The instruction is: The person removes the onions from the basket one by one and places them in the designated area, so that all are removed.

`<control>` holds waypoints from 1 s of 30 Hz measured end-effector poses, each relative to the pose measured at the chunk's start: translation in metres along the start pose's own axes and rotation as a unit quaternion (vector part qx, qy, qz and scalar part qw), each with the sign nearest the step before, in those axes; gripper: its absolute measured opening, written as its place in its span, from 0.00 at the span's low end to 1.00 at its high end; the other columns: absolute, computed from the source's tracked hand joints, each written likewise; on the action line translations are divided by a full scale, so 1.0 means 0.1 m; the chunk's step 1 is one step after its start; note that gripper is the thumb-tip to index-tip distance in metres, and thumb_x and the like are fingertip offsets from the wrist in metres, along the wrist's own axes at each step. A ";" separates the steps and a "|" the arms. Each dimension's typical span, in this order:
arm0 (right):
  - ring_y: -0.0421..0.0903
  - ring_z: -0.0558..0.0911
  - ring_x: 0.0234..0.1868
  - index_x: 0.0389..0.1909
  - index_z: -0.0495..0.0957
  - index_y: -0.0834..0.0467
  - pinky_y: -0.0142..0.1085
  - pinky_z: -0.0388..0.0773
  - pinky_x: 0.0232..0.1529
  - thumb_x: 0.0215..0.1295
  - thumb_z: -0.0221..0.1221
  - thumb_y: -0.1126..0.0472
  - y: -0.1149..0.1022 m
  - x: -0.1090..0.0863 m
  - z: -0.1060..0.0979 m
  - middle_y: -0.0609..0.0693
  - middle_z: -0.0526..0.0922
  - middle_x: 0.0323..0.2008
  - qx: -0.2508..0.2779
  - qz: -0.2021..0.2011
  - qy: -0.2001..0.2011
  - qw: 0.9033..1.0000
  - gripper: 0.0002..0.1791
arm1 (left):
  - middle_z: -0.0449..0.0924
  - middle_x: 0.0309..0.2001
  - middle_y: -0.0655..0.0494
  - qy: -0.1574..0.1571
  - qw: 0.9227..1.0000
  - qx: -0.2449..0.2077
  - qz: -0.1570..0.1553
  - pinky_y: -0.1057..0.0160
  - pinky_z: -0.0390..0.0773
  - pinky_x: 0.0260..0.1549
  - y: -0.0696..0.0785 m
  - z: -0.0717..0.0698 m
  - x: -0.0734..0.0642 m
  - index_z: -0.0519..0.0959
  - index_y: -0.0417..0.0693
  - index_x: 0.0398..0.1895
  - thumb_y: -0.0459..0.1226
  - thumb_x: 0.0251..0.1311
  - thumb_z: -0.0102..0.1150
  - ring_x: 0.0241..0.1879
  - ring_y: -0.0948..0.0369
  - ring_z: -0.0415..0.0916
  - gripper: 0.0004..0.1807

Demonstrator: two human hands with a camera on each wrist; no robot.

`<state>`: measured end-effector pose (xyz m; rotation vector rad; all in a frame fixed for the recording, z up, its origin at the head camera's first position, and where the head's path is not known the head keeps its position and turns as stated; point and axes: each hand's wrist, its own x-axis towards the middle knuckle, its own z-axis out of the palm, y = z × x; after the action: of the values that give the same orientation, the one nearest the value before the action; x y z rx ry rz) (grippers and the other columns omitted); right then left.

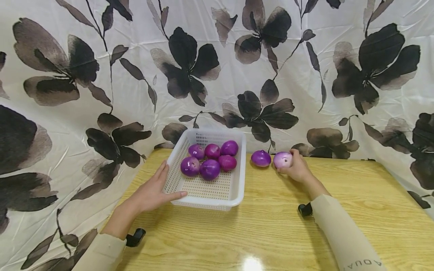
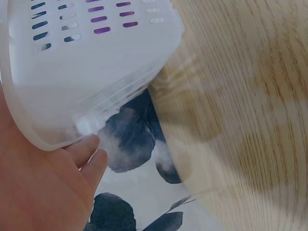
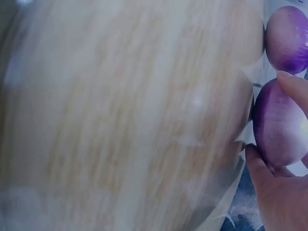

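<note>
A white perforated plastic basket point(image 1: 203, 201) is touched by the outspread left hand point(image 1: 152, 192); by the right hand point(image 1: 298, 167), one round pale-purple onion point(image 1: 281, 160) is pinched. Beside the left, six glossy purple onions point(image 1: 210, 170) are contained; beside the right, one violet onion point(image 1: 260, 159) is left outside.

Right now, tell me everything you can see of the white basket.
The white basket looks plastic: rectangular, with rounded corners, a rim, and perforated walls and floor. Its open side faces up, over the table; whether its base lies flat is unclear. Six purple onions lie inside, toward the far end. The left hand touches its left side, thumb on the near rim.
</note>
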<state>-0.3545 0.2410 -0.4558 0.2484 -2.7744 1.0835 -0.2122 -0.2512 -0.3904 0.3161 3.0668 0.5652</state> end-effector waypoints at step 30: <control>0.70 0.63 0.58 0.67 0.49 0.69 0.62 0.59 0.59 0.48 0.71 0.53 -0.05 -0.24 -0.28 0.76 0.57 0.61 -0.009 -0.019 -0.022 1.000 0.54 | 0.22 0.74 0.53 0.000 1.000 0.001 0.001 0.38 0.55 0.61 0.01 0.00 0.00 0.35 0.41 0.74 0.77 0.40 0.47 0.70 0.40 0.43 0.69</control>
<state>-0.3275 0.2586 -0.4372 0.3260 -2.8043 1.0556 -0.2125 -0.2507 -0.3898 0.3203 3.0679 0.5622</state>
